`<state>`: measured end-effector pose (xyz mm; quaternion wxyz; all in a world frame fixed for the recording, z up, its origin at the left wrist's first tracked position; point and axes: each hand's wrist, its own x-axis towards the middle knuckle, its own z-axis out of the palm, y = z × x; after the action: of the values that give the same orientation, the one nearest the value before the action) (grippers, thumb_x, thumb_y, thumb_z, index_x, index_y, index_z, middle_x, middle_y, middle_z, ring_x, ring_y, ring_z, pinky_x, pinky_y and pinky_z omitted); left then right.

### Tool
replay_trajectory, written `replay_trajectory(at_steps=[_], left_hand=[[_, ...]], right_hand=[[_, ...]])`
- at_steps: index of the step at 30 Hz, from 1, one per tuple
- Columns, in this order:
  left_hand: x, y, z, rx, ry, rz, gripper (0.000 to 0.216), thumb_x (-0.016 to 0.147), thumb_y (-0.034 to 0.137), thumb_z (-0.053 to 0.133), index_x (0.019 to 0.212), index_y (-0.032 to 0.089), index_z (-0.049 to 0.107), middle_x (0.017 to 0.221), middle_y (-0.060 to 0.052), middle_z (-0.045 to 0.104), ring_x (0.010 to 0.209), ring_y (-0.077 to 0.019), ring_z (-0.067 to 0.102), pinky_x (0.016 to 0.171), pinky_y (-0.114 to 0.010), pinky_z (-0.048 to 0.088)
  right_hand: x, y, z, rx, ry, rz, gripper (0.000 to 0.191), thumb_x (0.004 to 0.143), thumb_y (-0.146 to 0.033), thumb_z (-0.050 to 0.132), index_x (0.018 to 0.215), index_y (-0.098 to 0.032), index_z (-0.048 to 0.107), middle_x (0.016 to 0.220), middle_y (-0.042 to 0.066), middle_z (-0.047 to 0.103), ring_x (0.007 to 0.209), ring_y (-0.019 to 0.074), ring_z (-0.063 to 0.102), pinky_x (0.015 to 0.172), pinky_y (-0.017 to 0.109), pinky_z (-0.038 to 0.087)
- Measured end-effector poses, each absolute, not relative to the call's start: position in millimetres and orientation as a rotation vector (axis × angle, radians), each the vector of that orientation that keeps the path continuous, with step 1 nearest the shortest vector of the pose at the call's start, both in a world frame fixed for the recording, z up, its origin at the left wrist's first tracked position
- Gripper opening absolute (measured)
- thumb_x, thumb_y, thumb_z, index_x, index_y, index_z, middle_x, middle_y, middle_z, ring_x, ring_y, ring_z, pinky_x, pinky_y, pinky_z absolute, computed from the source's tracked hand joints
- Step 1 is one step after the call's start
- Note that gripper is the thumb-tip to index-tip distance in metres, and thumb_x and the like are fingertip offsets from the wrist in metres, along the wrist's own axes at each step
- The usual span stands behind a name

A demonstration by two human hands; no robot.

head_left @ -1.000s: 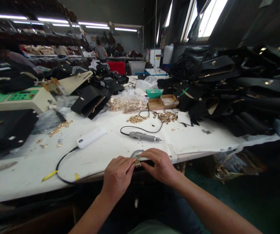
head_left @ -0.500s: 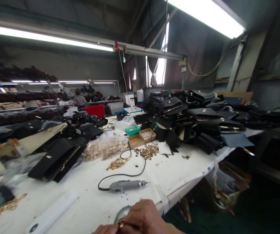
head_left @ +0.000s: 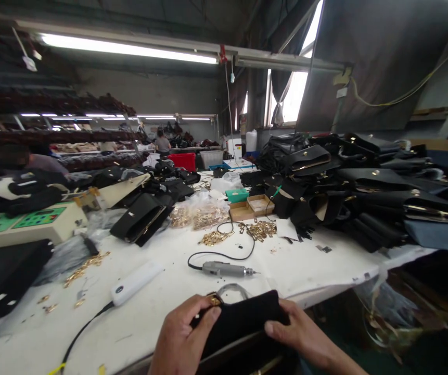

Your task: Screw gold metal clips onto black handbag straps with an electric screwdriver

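A black handbag [head_left: 243, 317] is at the table's front edge, its lower part running out of the picture. My left hand [head_left: 187, 330] pinches its upper left corner, thumb and fingers around a small gold metal fitting [head_left: 215, 299]. The bag's right end is held by my right hand [head_left: 292, 328], thumb on the near side and fingers behind. Just beyond the bag, a clear plastic-wrapped loop [head_left: 233, 291] rises from the table. A grey electric screwdriver [head_left: 227, 269] with a black cord lies a little further back, touched by neither hand.
The white table [head_left: 286, 265] carries gold hardware piles [head_left: 261, 229], bagged fittings [head_left: 208, 214], a cardboard box [head_left: 260, 204] and a white device [head_left: 137, 281]. Black bags [head_left: 375, 182] are heaped at right. Another person [head_left: 44, 161] is at far left, beside a control panel machine [head_left: 32, 224].
The view has turned left and down, bringing in the machine and the person at left. My hands, earlier close together at the bottom edge, are now apart with the black bag visible between them.
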<state>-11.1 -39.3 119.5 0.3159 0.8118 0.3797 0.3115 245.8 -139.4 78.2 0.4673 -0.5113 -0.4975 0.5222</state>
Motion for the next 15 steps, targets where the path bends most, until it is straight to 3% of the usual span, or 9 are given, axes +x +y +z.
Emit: replay_trajectory(at_steps=[4, 9, 12, 15], left_hand=[[11.6, -41.8, 128.3, 1.975, 0.934, 0.808, 0.026, 0.093, 0.044, 0.060, 0.086, 0.024, 0.075, 0.084, 0.000, 0.074, 0.080, -0.0166, 0.069, 0.078, -0.022, 0.053], [35.0, -26.5, 110.5, 2.068, 0.879, 0.771, 0.028, 0.094, 0.045, 0.056, 0.088, 0.025, 0.075, 0.087, -0.001, 0.075, 0.083, -0.0169, 0.069, 0.081, -0.024, 0.054], [32.8, -8.1, 85.3, 2.127, 0.973, 0.923, 0.031, 0.089, 0.052, 0.057, 0.091, 0.027, 0.076, 0.091, -0.002, 0.077, 0.083, -0.0195, 0.071, 0.080, -0.027, 0.058], [25.5, 16.8, 52.8, 2.055, 1.201, 0.902, 0.030, 0.081, 0.057, 0.061, 0.084, 0.031, 0.076, 0.083, 0.003, 0.078, 0.075, -0.0219, 0.074, 0.063, -0.026, 0.060]], right_hand=[[253.3, -156.2, 79.2, -1.311, -1.223, 1.312, 0.054, 0.083, -0.058, 0.071, 0.115, -0.015, 0.074, 0.109, 0.010, 0.073, 0.109, 0.0335, 0.064, 0.098, 0.040, 0.050], [285.3, -168.6, 92.0, -1.320, -1.055, 1.430, 0.045, 0.084, -0.054, 0.070, 0.101, -0.013, 0.078, 0.090, 0.009, 0.074, 0.089, 0.0281, 0.069, 0.082, 0.035, 0.053], [315.4, -178.8, 97.0, -1.342, -0.864, 1.381, 0.039, 0.078, -0.048, 0.075, 0.092, -0.011, 0.078, 0.083, 0.008, 0.074, 0.079, 0.0229, 0.069, 0.076, 0.030, 0.052], [348.5, -192.1, 97.5, -1.429, -0.703, 1.306, 0.031, 0.070, -0.041, 0.079, 0.078, -0.011, 0.078, 0.076, 0.007, 0.074, 0.067, 0.0175, 0.066, 0.068, 0.026, 0.052]])
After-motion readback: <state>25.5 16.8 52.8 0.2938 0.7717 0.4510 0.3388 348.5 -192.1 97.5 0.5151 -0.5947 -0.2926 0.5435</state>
